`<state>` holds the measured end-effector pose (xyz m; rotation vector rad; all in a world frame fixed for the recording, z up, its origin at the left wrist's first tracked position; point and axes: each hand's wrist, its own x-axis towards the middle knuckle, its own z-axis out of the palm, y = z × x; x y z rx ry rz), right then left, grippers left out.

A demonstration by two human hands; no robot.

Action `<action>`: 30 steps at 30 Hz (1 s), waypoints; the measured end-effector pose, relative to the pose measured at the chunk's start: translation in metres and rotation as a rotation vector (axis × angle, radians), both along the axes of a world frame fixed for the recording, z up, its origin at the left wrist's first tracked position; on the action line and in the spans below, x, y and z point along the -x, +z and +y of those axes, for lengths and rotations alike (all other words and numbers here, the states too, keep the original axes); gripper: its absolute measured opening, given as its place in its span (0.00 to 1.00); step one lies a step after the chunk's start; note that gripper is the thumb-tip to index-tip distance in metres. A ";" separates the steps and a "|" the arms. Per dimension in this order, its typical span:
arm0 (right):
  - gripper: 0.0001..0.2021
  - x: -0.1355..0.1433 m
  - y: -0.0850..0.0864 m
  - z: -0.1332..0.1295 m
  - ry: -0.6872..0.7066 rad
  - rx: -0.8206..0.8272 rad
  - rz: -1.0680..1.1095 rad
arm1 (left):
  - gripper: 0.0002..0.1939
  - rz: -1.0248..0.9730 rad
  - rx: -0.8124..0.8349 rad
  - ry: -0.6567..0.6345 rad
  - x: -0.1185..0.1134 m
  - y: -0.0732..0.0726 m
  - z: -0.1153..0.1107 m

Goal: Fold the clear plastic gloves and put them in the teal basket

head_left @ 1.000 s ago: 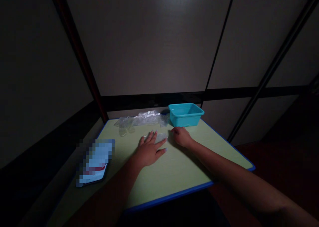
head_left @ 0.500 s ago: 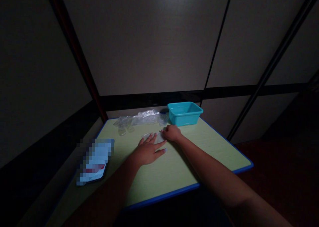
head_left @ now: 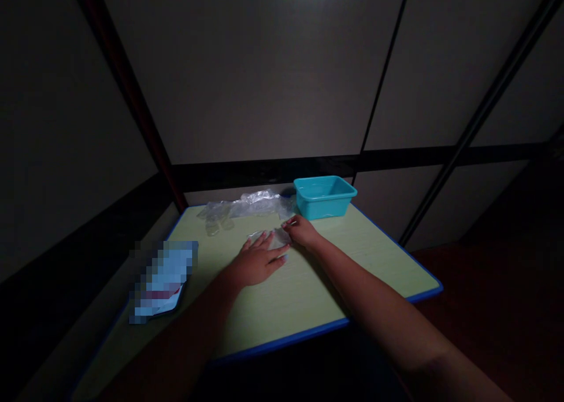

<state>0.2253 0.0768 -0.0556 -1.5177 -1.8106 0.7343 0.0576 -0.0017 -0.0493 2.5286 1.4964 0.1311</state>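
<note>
A small piece of thin clear plastic [head_left: 279,238] lies on the table in the middle of the head view; its exact kind is hard to make out. My left hand [head_left: 255,263] rests flat over its near left part, fingers spread. At its right side is my right hand [head_left: 302,231], with fingers bent together in a pinch at the plastic's edge. Behind them stretches crumpled clear plastic [head_left: 259,205], and finger-like shapes of what looks like a disposable glove [head_left: 213,226] show at its left end.
A turquoise plastic basin [head_left: 325,205] stands at the back right of the light green table [head_left: 291,308], which has a blue edge. At the left lies a tablet or phone [head_left: 170,272] with a blurred, lit screen. Panelled doors [head_left: 264,84] rise close behind the table.
My right hand's fingers have shifted slightly and stretch farther along the plastic's edge. My left hand stays flat on it. The whole view has moved a little.
</note>
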 end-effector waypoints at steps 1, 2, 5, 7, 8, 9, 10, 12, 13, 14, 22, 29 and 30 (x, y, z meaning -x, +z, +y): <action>0.12 -0.001 0.002 -0.001 -0.012 0.013 -0.007 | 0.24 0.002 0.003 0.001 0.000 0.000 0.000; 0.12 -0.002 0.004 -0.002 -0.023 0.026 -0.017 | 0.24 0.002 0.004 0.003 0.001 0.000 0.000; 0.12 -0.004 0.008 -0.003 -0.004 0.040 -0.059 | 0.24 0.003 0.005 0.005 0.001 0.001 0.000; 0.10 -0.004 0.007 -0.004 0.026 0.031 -0.074 | 0.24 0.005 0.005 0.003 0.001 0.001 0.000; 0.09 -0.004 0.007 -0.004 0.037 0.019 -0.073 | 0.24 0.008 0.006 0.000 0.001 0.001 -0.001; 0.08 -0.004 0.006 -0.004 0.047 0.003 -0.072 | 0.24 0.011 0.007 -0.003 0.002 0.001 0.000; 0.07 -0.003 0.005 -0.004 0.057 -0.015 -0.076 | 0.24 0.012 0.007 -0.006 0.002 0.000 0.000; 0.05 -0.002 0.006 -0.005 0.066 -0.050 -0.107 | 0.23 -0.003 0.003 -0.013 0.003 0.000 0.001; 0.05 -0.002 0.007 -0.006 0.061 -0.066 -0.133 | 0.23 -0.021 -0.008 -0.016 0.004 0.000 0.003; 0.06 -0.002 0.008 -0.007 0.051 -0.085 -0.165 | 0.23 -0.047 -0.031 -0.015 0.005 0.000 0.005; 0.11 -0.007 0.027 -0.021 0.019 -0.329 -0.434 | 0.25 -0.401 -0.352 0.123 0.014 0.011 0.020; 0.10 -0.009 0.041 -0.041 0.315 -0.476 -0.340 | 0.27 -0.546 -0.352 0.042 0.015 0.025 0.014; 0.09 -0.010 0.042 -0.043 0.363 -0.478 -0.286 | 0.25 -0.562 -0.337 0.020 0.015 0.027 0.014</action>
